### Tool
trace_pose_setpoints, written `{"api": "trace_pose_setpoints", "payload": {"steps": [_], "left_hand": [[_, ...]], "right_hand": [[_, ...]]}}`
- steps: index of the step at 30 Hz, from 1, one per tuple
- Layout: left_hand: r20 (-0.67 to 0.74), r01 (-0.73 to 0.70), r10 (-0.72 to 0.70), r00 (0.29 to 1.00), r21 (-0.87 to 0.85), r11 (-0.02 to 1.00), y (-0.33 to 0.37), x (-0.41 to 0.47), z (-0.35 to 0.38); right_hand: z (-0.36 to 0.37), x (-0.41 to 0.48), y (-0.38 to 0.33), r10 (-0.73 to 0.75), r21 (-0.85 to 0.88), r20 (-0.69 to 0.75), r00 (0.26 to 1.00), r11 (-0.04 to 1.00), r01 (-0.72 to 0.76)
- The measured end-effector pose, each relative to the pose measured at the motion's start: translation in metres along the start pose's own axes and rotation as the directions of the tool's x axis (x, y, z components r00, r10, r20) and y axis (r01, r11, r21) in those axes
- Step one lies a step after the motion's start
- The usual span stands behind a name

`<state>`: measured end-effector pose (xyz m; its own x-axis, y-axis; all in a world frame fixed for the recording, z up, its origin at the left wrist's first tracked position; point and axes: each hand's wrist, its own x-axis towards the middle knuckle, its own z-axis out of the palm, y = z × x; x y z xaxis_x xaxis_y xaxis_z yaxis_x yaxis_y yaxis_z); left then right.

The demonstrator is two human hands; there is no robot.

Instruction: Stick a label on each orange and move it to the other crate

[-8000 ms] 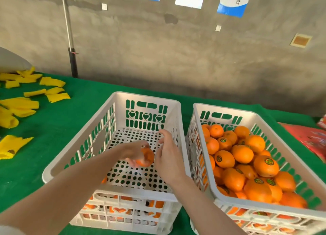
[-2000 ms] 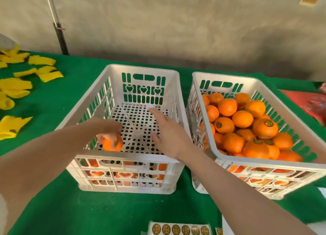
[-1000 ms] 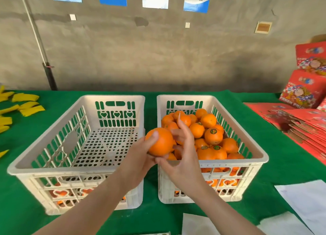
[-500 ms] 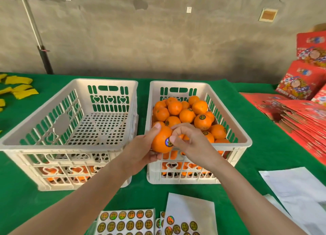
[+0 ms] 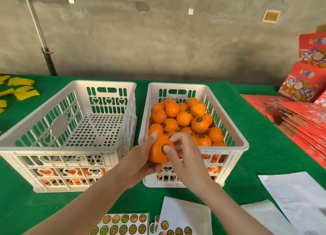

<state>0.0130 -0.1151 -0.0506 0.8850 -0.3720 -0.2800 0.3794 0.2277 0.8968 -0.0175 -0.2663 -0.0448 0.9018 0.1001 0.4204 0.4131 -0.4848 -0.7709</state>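
Head view, read from the left: the left crate [image 5: 58, 149] is nearly bare, with only a few oranges [image 5: 70, 173] glimpsed through its front slots, and a sticker sheet [image 5: 121, 224] lies on the green cloth [image 5: 255, 146] at the near edge. Next comes the left hand [image 5: 139, 164], which cups the orange [image 5: 156, 155] from below and from the left, thumb up over its top and fingers curled beneath. The fruit hangs in the air just before the near-left corner of the right crate, resting in neither crate. On the face turned toward the camera sits the label [image 5: 163, 148], half hidden under the thumb tip of the right hand [image 5: 187, 157], which presses it flat while the other fingers arch over the fruit's right side (whether they touch the peel behind, I cannot tell). Farther right, the right crate [image 5: 176, 85] holds the heaped pile [image 5: 184, 118], several showing dark round stickers. I judge the orange light, firm and round, with a waxy peel: easy for one hand, but apt to roll from a loose hold and to bruise if dropped. It is best taken round its middle with spread fingers, away from the fresh label, whose edges probably want a firm rub onto the curved skin.
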Motion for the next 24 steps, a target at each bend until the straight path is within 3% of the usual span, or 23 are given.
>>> {"api": "trace_pose_setpoints", "payload": {"steps": [4, 7, 9, 11, 12, 15, 17, 19, 22, 24], "left_hand": [[0.070, -0.001, -0.002, 0.998, 0.035, 0.999, -0.010, -0.005, 0.001], [0.053, -0.104, 0.093, 0.994, 0.267, 0.958, -0.007, -0.005, 0.010], [-0.011, -0.240, 0.276, 0.961, 0.462, 0.854, 0.001, 0.004, 0.013], [-0.045, -0.365, 0.486, 0.873, 0.601, 0.711, 0.011, 0.026, 0.009], [-0.053, -0.365, 0.553, 0.831, 0.699, 0.615, 0.015, 0.041, 0.006], [-0.093, -0.125, 0.590, 0.802, 0.940, 0.319, 0.017, 0.081, -0.002], [-0.137, -0.067, 0.585, 0.799, 0.948, 0.312, 0.010, 0.097, -0.011], [-0.155, -0.101, 0.618, 0.770, 0.928, 0.358, 0.004, 0.104, -0.016], [-0.187, -0.172, 0.650, 0.737, 0.878, 0.447, 0.003, 0.103, -0.017], [-0.188, -0.157, 0.656, 0.731, 0.890, 0.429, 0.004, 0.100, -0.015]], "right_hand": [[0.004, -0.020, 0.010, 0.109, 0.149, 0.100, 0.989, 0.981, -0.123], [0.004, -0.025, 0.016, 0.131, 0.094, 0.106, 0.986, 0.985, -0.141], [-0.002, -0.020, 0.019, 0.128, 0.100, 0.027, 0.991, 0.986, -0.130], [-0.010, -0.007, 0.021, 0.114, 0.132, -0.023, 0.993, 0.985, -0.110], [-0.015, 0.002, 0.023, 0.115, 0.146, -0.043, 0.992, 0.983, -0.108], [-0.031, 0.041, 0.038, 0.204, 0.156, -0.116, 0.972, 0.970, -0.185], [-0.039, 0.071, 0.052, 0.285, 0.149, -0.141, 0.948, 0.953, -0.264], [-0.038, 0.096, 0.066, 0.311, 0.078, -0.119, 0.943, 0.950, -0.304], [-0.016, 0.123, 0.079, 0.305, -0.147, 0.017, 0.952, 0.943, -0.300], [0.006, 0.135, 0.081, 0.312, -0.345, 0.148, 0.939, 0.906, -0.246]]}}
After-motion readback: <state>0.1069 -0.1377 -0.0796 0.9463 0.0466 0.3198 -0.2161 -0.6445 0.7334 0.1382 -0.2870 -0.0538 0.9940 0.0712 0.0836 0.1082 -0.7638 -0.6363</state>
